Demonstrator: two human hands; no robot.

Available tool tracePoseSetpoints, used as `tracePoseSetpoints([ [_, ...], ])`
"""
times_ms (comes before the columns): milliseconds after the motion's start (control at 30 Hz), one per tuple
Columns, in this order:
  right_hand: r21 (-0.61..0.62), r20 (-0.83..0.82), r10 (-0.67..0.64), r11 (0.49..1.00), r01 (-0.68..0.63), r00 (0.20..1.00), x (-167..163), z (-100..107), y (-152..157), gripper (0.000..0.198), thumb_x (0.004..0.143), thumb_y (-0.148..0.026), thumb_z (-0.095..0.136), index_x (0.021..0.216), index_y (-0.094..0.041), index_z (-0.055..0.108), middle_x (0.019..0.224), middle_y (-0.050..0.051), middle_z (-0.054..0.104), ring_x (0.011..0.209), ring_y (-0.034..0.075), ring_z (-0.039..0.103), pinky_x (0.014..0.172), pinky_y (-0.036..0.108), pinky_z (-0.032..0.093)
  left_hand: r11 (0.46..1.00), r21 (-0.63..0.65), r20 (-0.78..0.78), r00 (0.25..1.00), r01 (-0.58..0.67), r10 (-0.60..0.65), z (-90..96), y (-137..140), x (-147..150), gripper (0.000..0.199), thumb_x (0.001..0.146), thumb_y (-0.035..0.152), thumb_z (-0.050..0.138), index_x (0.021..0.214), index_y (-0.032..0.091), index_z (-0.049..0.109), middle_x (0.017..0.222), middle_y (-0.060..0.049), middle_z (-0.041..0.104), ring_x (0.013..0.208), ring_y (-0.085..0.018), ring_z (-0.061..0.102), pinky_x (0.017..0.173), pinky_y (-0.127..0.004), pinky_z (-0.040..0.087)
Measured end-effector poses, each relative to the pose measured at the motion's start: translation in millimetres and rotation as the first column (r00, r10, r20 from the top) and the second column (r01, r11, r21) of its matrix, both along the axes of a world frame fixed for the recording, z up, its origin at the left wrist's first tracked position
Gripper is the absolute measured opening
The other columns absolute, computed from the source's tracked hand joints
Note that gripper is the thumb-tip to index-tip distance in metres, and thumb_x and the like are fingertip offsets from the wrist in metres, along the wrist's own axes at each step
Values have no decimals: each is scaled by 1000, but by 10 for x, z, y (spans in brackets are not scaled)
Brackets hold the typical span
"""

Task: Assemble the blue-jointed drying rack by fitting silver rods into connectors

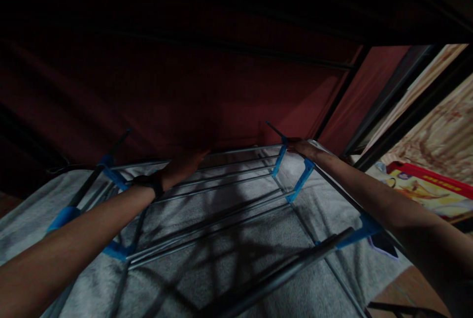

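A metal-tube rack with blue plastic connectors spans the middle of the view, on a grey fleecy cloth. My left hand, with a dark band at the wrist, is closed over its far top rail, left of the middle. Shadow hides most of those fingers; one tip points right along the rail. At the far right corner, my right hand grips the rack beside a blue connector. Its fingers are largely hidden in the dark. Bare tube ends stick up past both far corners.
A dark red panel in a black frame stands close behind the rack. Dark frame bars slant across the right side. Beyond them lies a red and yellow printed box. A dark flat object with a pale purple edge rests on the cloth.
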State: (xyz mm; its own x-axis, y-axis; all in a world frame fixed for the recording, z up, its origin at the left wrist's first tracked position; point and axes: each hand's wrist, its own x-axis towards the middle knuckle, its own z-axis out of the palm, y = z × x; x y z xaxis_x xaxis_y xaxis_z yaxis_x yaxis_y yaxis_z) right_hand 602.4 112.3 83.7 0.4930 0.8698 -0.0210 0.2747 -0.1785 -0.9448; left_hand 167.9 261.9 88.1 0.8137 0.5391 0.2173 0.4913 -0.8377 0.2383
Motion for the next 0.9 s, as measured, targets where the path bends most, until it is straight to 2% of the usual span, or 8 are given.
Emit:
tracePoseSetpoints([
  [133,-24,6,-7,1000,7,1000,27,-1,18,17,79,-19,74,95,-15,75,88,5,75,79,14,70,88,27,59,1000,-3,36,999,12,-12,-2,10,15,51,94,22,36,141,16,56,144,-13,58,132,-31,55,114,-49,40],
  [400,-38,12,-10,999,11,1000,-19,21,5,17,81,-20,69,97,-18,74,95,4,75,83,14,70,88,26,58,997,71,-34,999,26,-24,-61,60,31,53,95,18,31,145,13,52,147,-14,55,134,-28,53,115,-45,39],
  [533,-23,27,-26,999,27,999,-36,3,10,15,84,-19,63,96,-18,72,85,4,73,78,13,68,84,25,59,998,62,-11,1000,14,-13,-73,60,7,52,95,17,33,143,14,54,144,-15,58,131,-29,56,113,-47,40],
  [667,-18,50,-19,1000,20,999,-44,27,-8,22,78,-16,66,100,-19,71,83,1,71,74,13,66,80,26,59,1000,13,19,1000,0,0,-69,79,15,50,96,23,36,140,12,56,139,-17,61,127,-32,59,109,-48,44],
  [800,-57,278,28,998,-12,960,-61,84,-42,30,71,-13,69,100,-18,70,91,3,72,83,16,66,85,28,56,1000,18,-7,1000,-19,19,-58,50,91,52,94,25,41,144,14,53,143,-16,59,129,-30,57,111,-44,42],
  [900,-75,396,64,996,-37,916,-65,105,-72,30,71,-16,69,101,-16,70,92,5,73,86,19,66,87,31,54,998,63,-49,999,-8,11,40,-23,72,55,94,33,49,146,16,50,148,-15,53,136,-31,51,115,-44,37],
])
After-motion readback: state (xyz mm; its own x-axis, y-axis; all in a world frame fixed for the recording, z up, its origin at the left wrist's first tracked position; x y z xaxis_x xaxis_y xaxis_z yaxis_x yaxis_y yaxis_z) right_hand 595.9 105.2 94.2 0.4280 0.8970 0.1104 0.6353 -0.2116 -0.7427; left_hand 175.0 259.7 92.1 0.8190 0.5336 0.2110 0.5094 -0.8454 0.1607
